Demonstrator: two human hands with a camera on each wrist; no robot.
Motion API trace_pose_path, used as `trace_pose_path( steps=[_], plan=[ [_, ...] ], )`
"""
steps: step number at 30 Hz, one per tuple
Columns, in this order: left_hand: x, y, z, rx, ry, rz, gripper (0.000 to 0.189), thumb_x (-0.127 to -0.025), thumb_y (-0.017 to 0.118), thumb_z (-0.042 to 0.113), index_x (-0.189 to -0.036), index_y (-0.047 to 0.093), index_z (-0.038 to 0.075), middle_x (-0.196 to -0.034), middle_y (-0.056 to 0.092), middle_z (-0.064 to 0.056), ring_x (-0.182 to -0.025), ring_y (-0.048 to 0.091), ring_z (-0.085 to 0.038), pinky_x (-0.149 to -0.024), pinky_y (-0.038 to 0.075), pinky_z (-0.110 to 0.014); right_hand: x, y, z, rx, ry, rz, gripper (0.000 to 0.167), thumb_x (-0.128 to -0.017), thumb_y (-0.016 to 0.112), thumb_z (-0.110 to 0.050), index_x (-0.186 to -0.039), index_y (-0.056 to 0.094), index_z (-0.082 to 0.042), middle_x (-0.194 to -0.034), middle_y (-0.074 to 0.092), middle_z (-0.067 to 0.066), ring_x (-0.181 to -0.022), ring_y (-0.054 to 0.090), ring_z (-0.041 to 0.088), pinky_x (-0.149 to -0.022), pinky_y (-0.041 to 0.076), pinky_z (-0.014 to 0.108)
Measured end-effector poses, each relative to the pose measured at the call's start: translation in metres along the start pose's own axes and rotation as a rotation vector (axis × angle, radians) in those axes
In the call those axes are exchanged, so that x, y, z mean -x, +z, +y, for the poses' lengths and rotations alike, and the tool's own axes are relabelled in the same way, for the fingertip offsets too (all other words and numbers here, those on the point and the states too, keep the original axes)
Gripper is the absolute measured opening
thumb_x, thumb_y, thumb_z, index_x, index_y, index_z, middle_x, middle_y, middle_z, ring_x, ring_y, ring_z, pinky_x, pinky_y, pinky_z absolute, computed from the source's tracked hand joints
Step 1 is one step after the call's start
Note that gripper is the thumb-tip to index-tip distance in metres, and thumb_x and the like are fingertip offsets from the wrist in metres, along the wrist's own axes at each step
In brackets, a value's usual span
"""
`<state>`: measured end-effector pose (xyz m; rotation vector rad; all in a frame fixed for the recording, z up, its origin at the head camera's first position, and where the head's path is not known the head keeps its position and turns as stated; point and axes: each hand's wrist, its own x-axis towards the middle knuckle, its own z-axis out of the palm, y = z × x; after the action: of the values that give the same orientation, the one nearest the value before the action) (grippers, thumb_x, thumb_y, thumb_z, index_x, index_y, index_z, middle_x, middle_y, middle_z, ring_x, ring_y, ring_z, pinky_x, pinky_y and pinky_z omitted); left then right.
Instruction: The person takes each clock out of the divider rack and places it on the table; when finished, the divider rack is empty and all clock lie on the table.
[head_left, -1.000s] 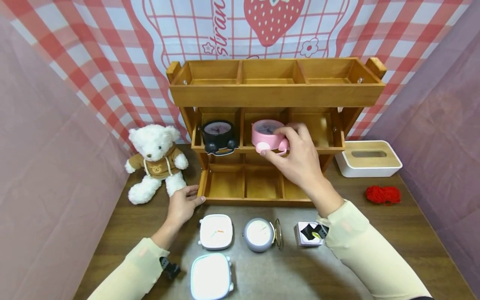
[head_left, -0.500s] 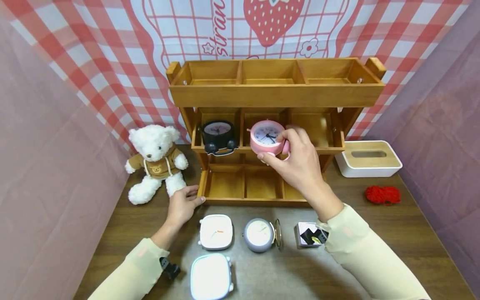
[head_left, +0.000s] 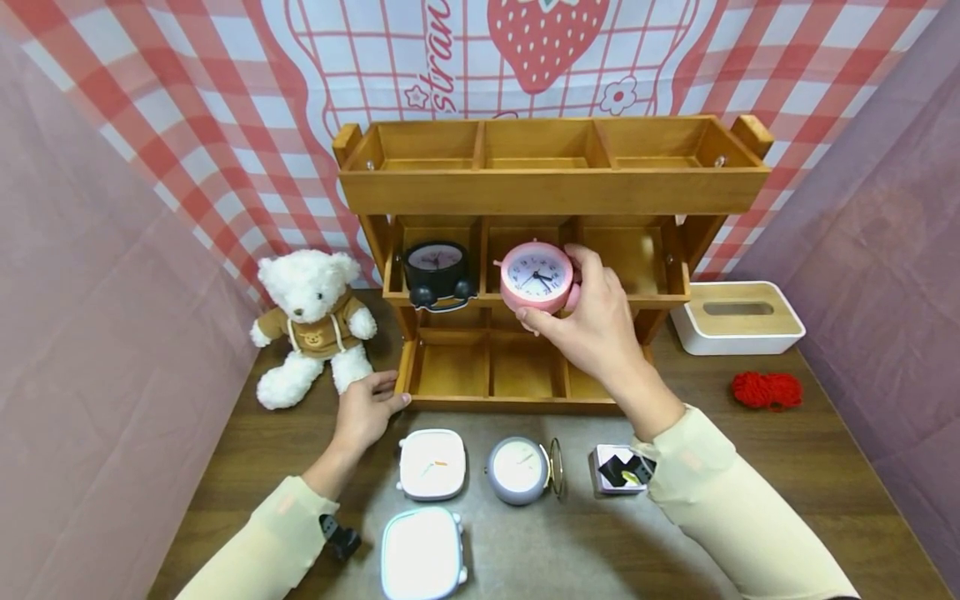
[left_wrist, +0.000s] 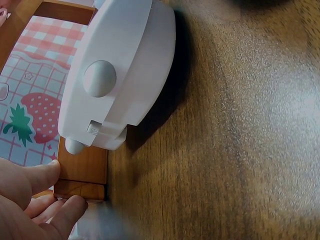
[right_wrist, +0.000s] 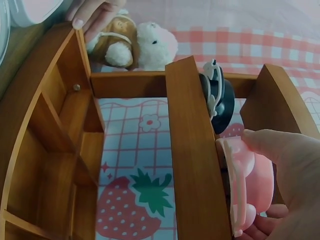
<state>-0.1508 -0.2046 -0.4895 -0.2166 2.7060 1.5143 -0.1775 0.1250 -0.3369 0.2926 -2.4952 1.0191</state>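
Note:
My right hand (head_left: 600,321) grips a round pink alarm clock (head_left: 535,275) by its side at the middle compartment of the wooden shelf's second tier. The clock's face tilts up toward the head camera; the right wrist view shows its pink back (right_wrist: 257,185), thumb on one side and fingers partly hidden. To its left, a black alarm clock (head_left: 437,271) leans in the neighbouring compartment. At the lower left corner of the wooden shelf (head_left: 517,406), my left hand (head_left: 365,414) pinches the bottom tier's edge, thumb in front and fingers at the side.
On the table lie a white square clock (head_left: 432,464), a pale blue-rimmed clock (head_left: 422,554), a grey round clock (head_left: 517,470) and a small white box-like item (head_left: 611,471). A teddy bear (head_left: 311,325) sits left; a tissue box (head_left: 738,317) and red yarn (head_left: 766,389) lie right.
The pink clock has tipped so its face now turns up toward the head camera, and the right fingers have shifted off the face to its side. The left hand has stayed put.

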Motion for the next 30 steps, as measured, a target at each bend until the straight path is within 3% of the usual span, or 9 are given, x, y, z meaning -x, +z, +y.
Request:
trace_pose_path(
  steps=[5, 17, 22, 30],
  plan=[
    [0.000, 0.000, 0.001, 0.003, 0.005, 0.001, 0.048, -0.091, 0.077, 0.008, -0.134, 0.063, -0.005, -0.126, 0.068, -0.028, -0.116, 0.069, -0.039, -0.096, 0.059, -0.045, -0.002, 0.001, 0.003, -0.026, -0.022, -0.008, 0.095, -0.068, 0.096, -0.035, -0.144, 0.050, -0.001, -0.134, 0.059, 0.020, -0.125, 0.053, 0.038, -0.104, 0.044, 0.056],
    [0.000, -0.001, 0.000, -0.003, -0.002, -0.008, 0.048, -0.091, 0.077, 0.009, -0.135, 0.063, -0.005, -0.127, 0.068, -0.028, -0.117, 0.069, -0.039, -0.096, 0.059, -0.046, 0.005, -0.010, 0.005, -0.153, -0.028, -0.028, 0.089, -0.064, 0.099, -0.031, -0.139, 0.057, -0.008, -0.129, 0.061, 0.011, -0.115, 0.058, 0.027, -0.095, 0.048, 0.046],
    [0.000, 0.000, 0.001, -0.001, 0.007, -0.005, 0.048, -0.091, 0.077, 0.008, -0.135, 0.063, -0.005, -0.127, 0.068, -0.028, -0.117, 0.069, -0.039, -0.096, 0.058, -0.046, 0.015, -0.023, 0.006, -0.177, -0.040, -0.079, 0.090, -0.065, 0.099, -0.029, -0.141, 0.056, -0.009, -0.132, 0.061, 0.007, -0.113, 0.058, 0.023, -0.090, 0.049, 0.041],
    [0.000, 0.000, 0.000, 0.001, 0.005, 0.001, 0.049, -0.091, 0.077, 0.009, -0.135, 0.063, -0.004, -0.128, 0.067, -0.028, -0.117, 0.068, -0.039, -0.097, 0.058, -0.047, 0.042, -0.041, 0.010, -0.160, -0.128, -0.135, 0.092, -0.061, 0.101, -0.025, -0.141, 0.058, -0.010, -0.130, 0.064, 0.003, -0.103, 0.058, 0.014, -0.080, 0.049, 0.025]
  ],
)
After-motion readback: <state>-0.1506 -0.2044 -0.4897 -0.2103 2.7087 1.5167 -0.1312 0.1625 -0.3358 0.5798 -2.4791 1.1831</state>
